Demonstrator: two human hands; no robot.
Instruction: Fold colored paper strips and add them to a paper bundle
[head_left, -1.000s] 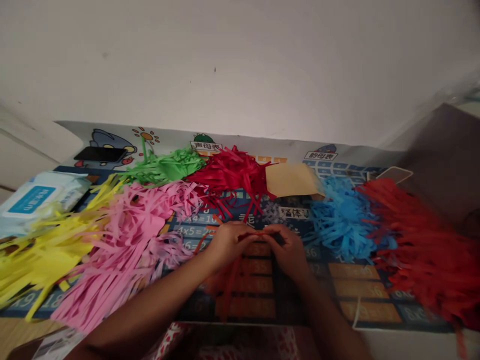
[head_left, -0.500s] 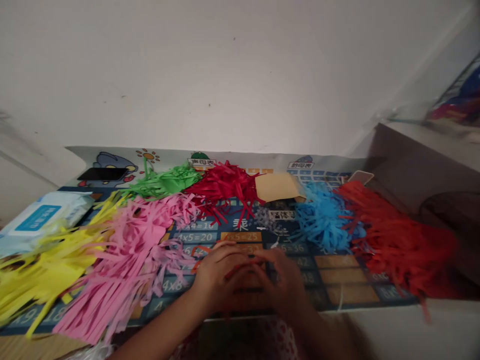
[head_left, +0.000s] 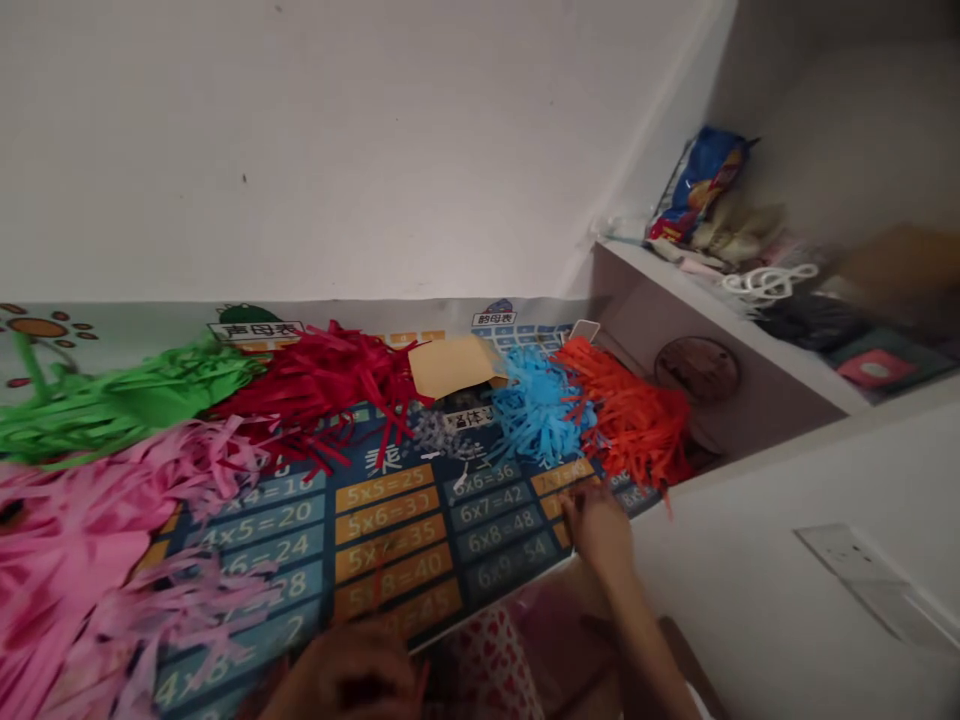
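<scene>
My right hand [head_left: 600, 525] rests low over the right part of the printed mat [head_left: 495, 585], just in front of the blue fringed paper [head_left: 536, 405] and the orange-red fringed paper [head_left: 630, 415]. Its fingers point down and are too blurred to tell what is in them. At the bottom edge my left hand [head_left: 352, 670] is dark and smeared, with thin reddish strips close by it. Dark red [head_left: 330, 380], green [head_left: 150, 385] and pink [head_left: 82, 510] fringed papers lie to the left. Between dark red and blue sits a tan piece [head_left: 454, 367].
A shelf [head_left: 720, 300] at the right holds a blue packet [head_left: 705, 180] and a white treble-clef shape [head_left: 772, 282]. Below it, a round brown object [head_left: 697, 370] is inside the compartment. Small greyish scraps [head_left: 442, 435] lie on the mat. The wall rises behind.
The view has turned right. My hands, together over the mat before, are now apart: the right one near the orange-red fringe, the left one at the bottom edge.
</scene>
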